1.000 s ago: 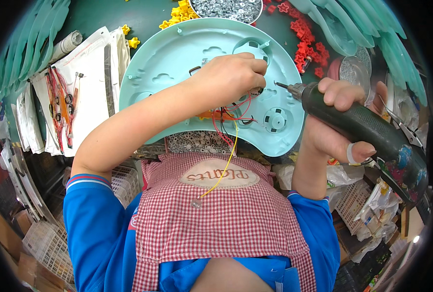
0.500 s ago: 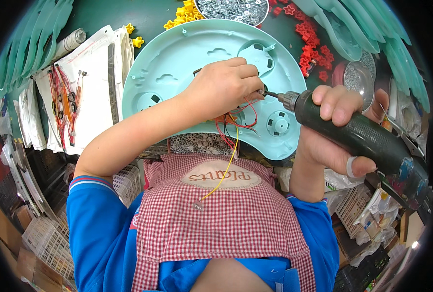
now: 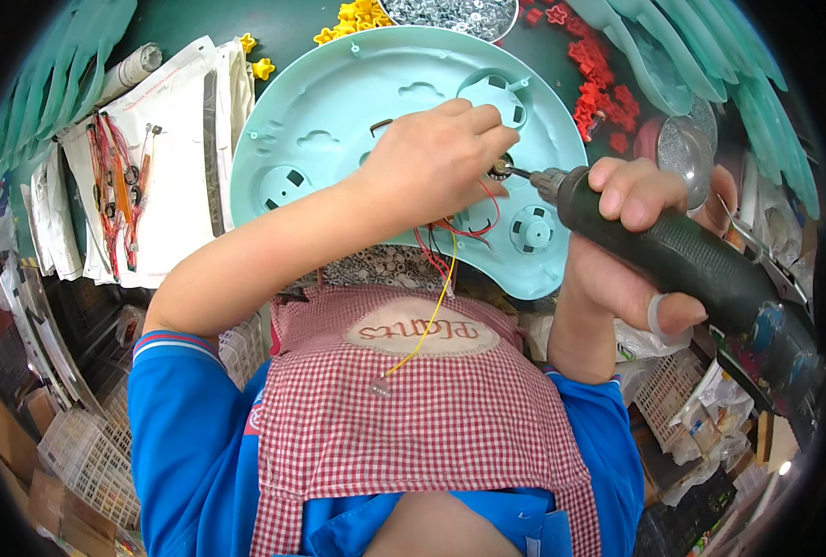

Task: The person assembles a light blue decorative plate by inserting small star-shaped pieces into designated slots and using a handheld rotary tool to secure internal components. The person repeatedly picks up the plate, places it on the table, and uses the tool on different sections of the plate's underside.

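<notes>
A light turquoise plastic shell lies hollow side up before me. My left hand is over its middle, fingers curled down and closed; what they grip is hidden. Just beside those fingertips is a small round dark part in the shell. The bit of a black electric screwdriver reaches this part from the right. Wrapped around the tool's body is my right hand, with a white band on the thumb. Red, black and yellow wires trail from under my left hand, the yellow one hanging onto my checked apron.
Wired parts lie on white bags at left. A bowl of screws stands at the back, with yellow star pieces and red star pieces around it. Stacked turquoise shells rise at both far corners.
My left hand has shifted slightly up and right, and the round dark part now shows beneath its fingers. The shell has moved a little away from me. The screwdriver stays at nearly the same place.
</notes>
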Demonstrator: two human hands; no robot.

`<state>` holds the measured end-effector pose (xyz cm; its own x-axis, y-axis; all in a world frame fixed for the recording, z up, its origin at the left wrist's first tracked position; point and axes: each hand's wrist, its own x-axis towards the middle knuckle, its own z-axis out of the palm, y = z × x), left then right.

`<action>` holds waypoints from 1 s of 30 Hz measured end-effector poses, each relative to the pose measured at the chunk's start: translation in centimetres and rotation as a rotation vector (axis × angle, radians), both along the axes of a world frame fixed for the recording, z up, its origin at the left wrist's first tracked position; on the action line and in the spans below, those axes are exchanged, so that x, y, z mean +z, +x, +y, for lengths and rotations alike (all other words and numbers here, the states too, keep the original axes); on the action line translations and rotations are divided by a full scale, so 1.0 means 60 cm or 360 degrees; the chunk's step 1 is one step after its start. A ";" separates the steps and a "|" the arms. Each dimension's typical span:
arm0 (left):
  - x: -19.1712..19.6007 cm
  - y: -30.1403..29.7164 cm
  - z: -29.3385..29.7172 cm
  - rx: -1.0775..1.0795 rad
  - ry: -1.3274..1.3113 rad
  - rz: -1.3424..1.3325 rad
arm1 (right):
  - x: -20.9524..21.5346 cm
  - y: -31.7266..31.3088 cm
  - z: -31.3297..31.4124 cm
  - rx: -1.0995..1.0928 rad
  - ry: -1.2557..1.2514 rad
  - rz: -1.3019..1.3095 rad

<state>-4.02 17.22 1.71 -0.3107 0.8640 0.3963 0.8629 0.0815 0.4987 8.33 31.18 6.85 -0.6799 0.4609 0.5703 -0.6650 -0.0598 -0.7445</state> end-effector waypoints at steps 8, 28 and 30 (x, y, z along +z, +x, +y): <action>-0.011 -0.003 -0.003 -0.0067 -0.0134 -0.0073 | -0.022 -0.010 0.011 -0.0102 0.0052 -0.0004; 0.012 -0.201 0.125 0.0386 -0.0617 0.0110 | 0.000 -0.012 0.036 0.0072 -0.0012 -0.0035; 0.006 -0.214 0.132 0.0446 -0.0747 0.0106 | 0.004 -0.015 0.034 0.0087 -0.0015 -0.0023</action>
<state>-16.85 25.12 2.07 -0.5416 0.8405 0.0151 0.8046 0.5131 0.2988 7.42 33.24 7.08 -0.7123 0.4282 0.5561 -0.6498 -0.1027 -0.7532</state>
